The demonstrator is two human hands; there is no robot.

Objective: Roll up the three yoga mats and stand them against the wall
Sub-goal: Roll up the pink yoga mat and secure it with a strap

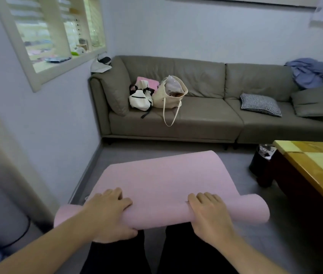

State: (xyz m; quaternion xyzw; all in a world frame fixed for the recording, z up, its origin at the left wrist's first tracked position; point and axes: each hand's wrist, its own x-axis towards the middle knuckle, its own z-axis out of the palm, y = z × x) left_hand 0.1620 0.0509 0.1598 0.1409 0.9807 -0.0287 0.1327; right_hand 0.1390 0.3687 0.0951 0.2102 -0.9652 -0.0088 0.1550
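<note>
A pink yoga mat (160, 175) lies on the grey floor in front of my knees, its near end wound into a thick roll. The flat part stretches away toward the sofa. My left hand (109, 212) grips the left part of the roll, fingers curled over the top and thumb underneath. My right hand (210, 214) grips the right part of the roll the same way. No other mat is in view.
A grey-brown sofa (206, 119) stands along the far wall with bags (156, 95) and cushions (260, 104) on it. A wooden table (315, 169) and a black bin (260, 161) stand at the right. The left wall (47, 125) runs beside the mat.
</note>
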